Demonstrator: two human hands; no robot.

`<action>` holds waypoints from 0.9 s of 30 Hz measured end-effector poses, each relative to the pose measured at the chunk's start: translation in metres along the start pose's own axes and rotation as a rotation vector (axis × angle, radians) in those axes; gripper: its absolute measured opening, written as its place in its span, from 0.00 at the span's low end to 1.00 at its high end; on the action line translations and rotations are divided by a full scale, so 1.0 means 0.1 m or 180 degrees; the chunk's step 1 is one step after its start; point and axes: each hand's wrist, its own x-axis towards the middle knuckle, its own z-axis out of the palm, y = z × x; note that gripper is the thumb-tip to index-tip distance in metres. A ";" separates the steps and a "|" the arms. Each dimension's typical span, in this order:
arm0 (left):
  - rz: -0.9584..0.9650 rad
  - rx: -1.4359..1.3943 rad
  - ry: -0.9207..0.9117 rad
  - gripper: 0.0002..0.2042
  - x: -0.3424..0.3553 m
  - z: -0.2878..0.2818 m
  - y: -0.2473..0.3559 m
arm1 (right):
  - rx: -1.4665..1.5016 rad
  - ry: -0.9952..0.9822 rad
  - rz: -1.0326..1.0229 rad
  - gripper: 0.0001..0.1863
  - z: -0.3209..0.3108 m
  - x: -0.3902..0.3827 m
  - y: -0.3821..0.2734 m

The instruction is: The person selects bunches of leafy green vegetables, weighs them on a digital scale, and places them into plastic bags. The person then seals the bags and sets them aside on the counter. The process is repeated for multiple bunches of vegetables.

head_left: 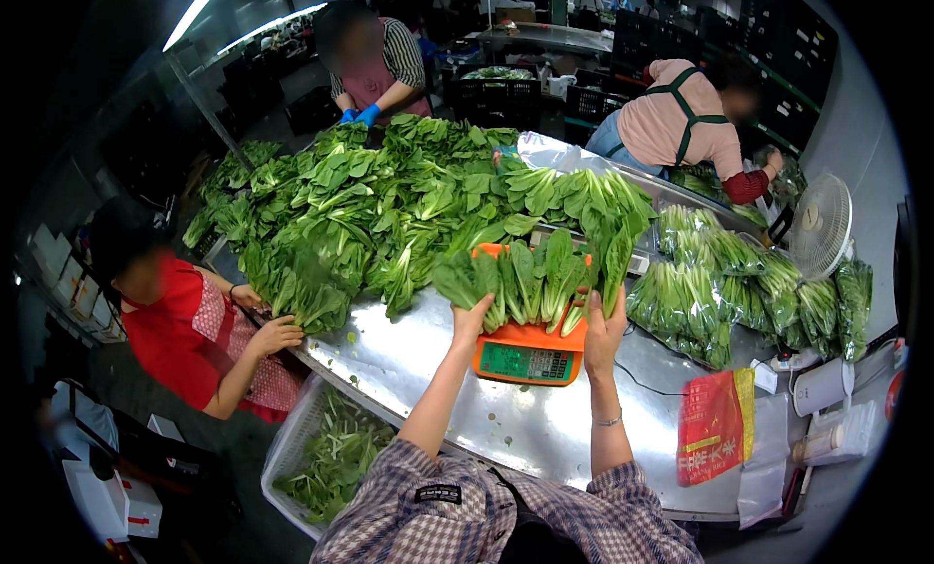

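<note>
An orange digital scale (526,363) with a green display stands on the metal table in front of me. Leafy greens (526,282) with pale stalks lie side by side on top of it. At the scale's left edge, my left hand (474,315) is closed around some leafy greens (461,282). My right hand (605,332) grips more leafy greens (611,248) at the right edge, their leaves pointing away from me. Those leaves partly hide its fingers. Beyond the scale, a large heap of loose greens (341,190) spreads across the table.
Bagged greens (681,306) are stacked at right beside a white fan (821,226). A red and yellow plastic bag (715,426) lies near the table's right end. Below the left edge sits a crate (284,447) of leaves. Three co-workers stand around the table.
</note>
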 end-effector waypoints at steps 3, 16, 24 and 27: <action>-0.0419 0.0199 0.0443 0.32 0.17 0.17 -0.07 | -0.0068 0.0124 0.0105 0.18 -0.22 -0.19 0.05; 0.1015 0.1982 0.0694 0.44 0.03 0.28 0.13 | -0.0395 0.0501 0.0274 0.24 -0.59 -0.42 0.35; 0.0066 0.1471 -0.0405 0.34 0.15 0.29 0.16 | -0.2092 0.0443 -0.0455 0.27 -0.30 0.25 1.32; 0.0010 0.1660 -0.0579 0.33 0.17 0.29 0.20 | -0.1865 0.0107 -0.0056 0.28 -0.13 0.19 1.28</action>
